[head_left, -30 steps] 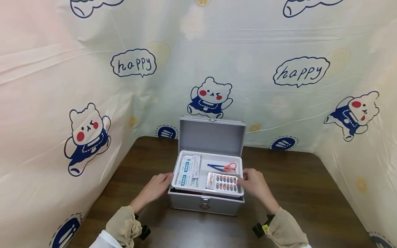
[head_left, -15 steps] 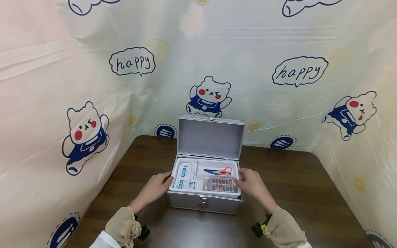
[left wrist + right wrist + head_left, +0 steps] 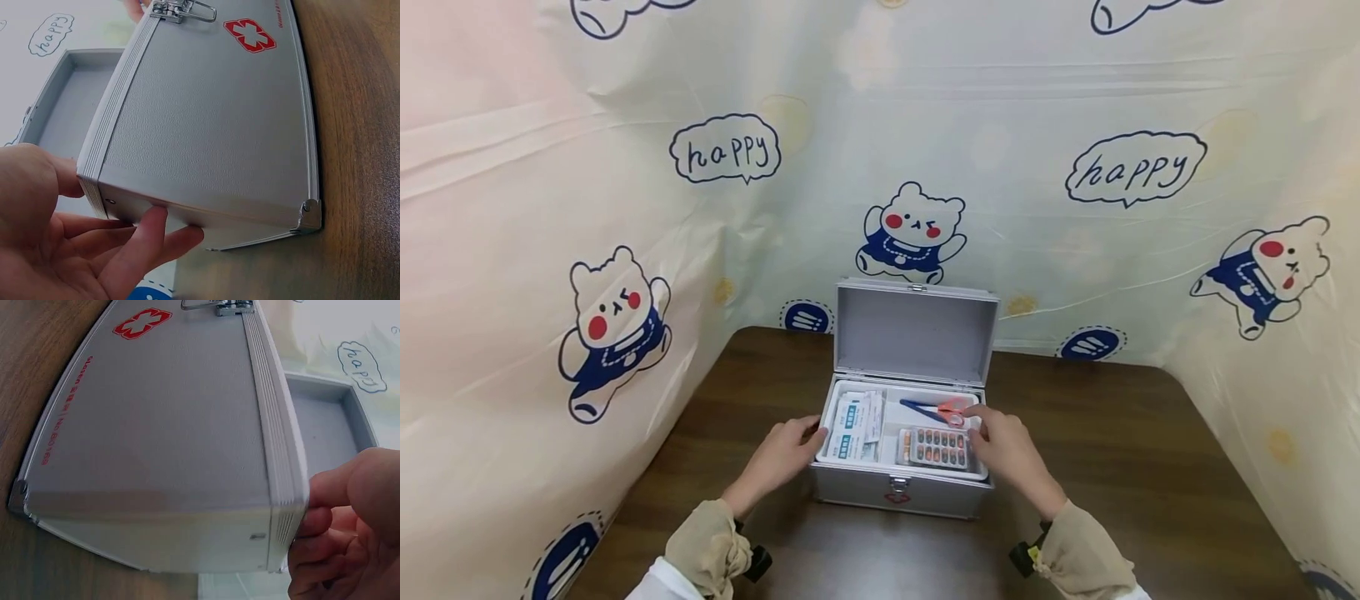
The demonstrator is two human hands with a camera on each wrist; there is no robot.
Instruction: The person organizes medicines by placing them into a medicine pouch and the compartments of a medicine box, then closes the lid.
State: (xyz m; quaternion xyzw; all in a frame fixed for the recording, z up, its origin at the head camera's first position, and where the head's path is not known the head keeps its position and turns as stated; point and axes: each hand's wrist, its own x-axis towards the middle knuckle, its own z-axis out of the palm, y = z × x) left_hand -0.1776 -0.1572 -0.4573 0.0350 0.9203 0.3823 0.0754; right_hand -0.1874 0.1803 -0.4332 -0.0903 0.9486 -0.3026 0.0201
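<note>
An aluminium first-aid box (image 3: 895, 493) with its lid (image 3: 917, 332) raised stands on the wooden table. A white divided tray (image 3: 889, 417) sits in its top, level with the rim. My left hand (image 3: 784, 457) grips the box's left edge; its thumb reaches over the rim and fingertips touch the outer side (image 3: 187, 215). At the right edge, my right hand (image 3: 1011, 450) grips the rim, thumb on the inner side and fingers curled outside. Close by its fingertips lie orange-handled scissors (image 3: 951, 412) and capsule blister packs (image 3: 938, 448). Paper sachets (image 3: 852, 425) fill the tray's left compartment.
The dark wooden table (image 3: 1097, 467) extends on both sides of the box. Behind and around it hangs a pale printed curtain (image 3: 1000, 108), near the raised lid. A metal clasp (image 3: 898, 483) projects from the box's front.
The tray has gone from tilted above the box's rim to lying flat inside it. Both hands have moved with it; the right fingers now reach farther over the tray's right edge.
</note>
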